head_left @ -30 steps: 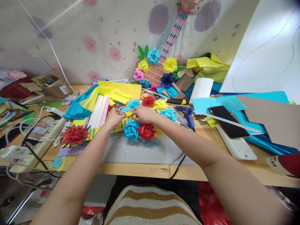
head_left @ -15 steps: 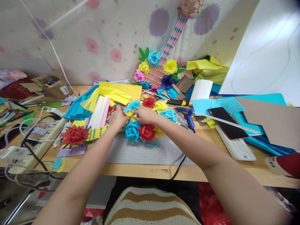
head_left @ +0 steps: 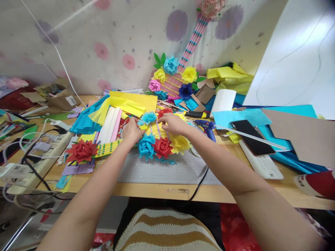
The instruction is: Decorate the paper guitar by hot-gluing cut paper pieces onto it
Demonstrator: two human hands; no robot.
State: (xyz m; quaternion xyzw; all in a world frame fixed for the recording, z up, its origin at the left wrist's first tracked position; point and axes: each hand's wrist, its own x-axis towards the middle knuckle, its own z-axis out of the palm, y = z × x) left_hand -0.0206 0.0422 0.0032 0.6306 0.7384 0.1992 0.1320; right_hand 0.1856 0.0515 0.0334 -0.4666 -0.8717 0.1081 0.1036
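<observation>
A yellow paper guitar [head_left: 109,148] lies across the grey cutting mat, its neck pointing left and thin strings along it. My left hand [head_left: 131,132] is closed on the guitar where neck and body meet, thumb toward the body. Over the body, my right hand [head_left: 175,124] has its fingers bent together; whatever is between them is too small to make out. Around the body sit a light blue paper flower [head_left: 148,118], a blue flower [head_left: 146,145], a red flower [head_left: 162,147] and a yellow flower [head_left: 181,144]. A larger red flower [head_left: 82,150] covers the neck's end.
Right of the guitar lies a blue glue gun [head_left: 206,128] with a long glue stick. Beyond it, a phone [head_left: 252,136] rests on a white box. A power strip [head_left: 39,164] with cables stands left. Behind, a pink flowered guitar [head_left: 187,57] leans against the wall.
My right hand has moved right, away from my left hand, across the guitar body, uncovering strings and purple strips there. My left hand has stayed at the neck joint.
</observation>
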